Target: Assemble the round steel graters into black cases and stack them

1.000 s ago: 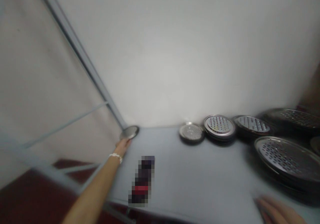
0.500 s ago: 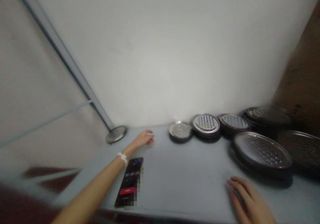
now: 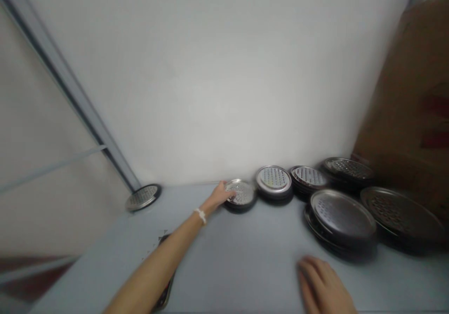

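Observation:
My left hand [image 3: 220, 194], with a white bracelet at its wrist, is at the left edge of the nearest small round metal grater [image 3: 242, 193]. Its thumb lies over the rim, and the fingers close round the edge. That grater tops a low dark stack by the wall. My right hand [image 3: 325, 283] hovers near the table's front edge, loosely curved and blurred, with nothing visible in it. Beyond it stands a stack of larger round graters [image 3: 343, 215].
More stacks of round graters [image 3: 273, 178] line the wall towards a cardboard box [image 3: 414, 98] on the right. One grater [image 3: 143, 197] lies alone at the table's back left corner. My left forearm partly covers a phone [image 3: 164, 295] on the grey table [image 3: 245, 262].
My left hand has moved right from bare table to the small grater and closed on its edge. The view has shifted right. My right hand stays near the front edge.

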Available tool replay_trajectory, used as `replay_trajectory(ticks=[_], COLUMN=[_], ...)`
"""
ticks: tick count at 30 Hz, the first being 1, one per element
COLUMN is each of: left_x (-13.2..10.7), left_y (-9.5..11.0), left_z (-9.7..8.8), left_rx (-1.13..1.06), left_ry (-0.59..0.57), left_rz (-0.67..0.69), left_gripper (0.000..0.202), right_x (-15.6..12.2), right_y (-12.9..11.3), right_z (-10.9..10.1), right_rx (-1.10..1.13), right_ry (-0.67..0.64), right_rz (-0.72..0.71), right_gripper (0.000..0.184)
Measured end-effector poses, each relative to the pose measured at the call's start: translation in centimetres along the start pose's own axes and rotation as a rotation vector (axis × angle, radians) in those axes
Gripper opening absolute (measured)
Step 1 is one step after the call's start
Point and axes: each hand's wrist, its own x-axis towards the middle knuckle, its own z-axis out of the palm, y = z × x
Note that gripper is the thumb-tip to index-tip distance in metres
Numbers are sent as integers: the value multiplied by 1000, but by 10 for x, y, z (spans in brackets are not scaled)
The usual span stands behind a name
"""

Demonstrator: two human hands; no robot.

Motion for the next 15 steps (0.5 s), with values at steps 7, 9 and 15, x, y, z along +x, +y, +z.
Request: replay_trajectory(ticks=[7, 9, 15], left_x=[-97, -125, -147], left_y=[23, 27, 32], left_z=[-1, 4, 21], left_rx=[259, 300, 333], left_ry=[-44, -49, -18], left_rz=[59, 76, 147], left_gripper=[81, 79, 56], right_x=[-10, -10, 10], right_y=[1, -3, -42], right_z=[5, 5, 6], right_rx=[34, 70, 203], right_ry=[-62, -91, -228], right_rz=[70, 61, 51], right_gripper=[27, 33, 45])
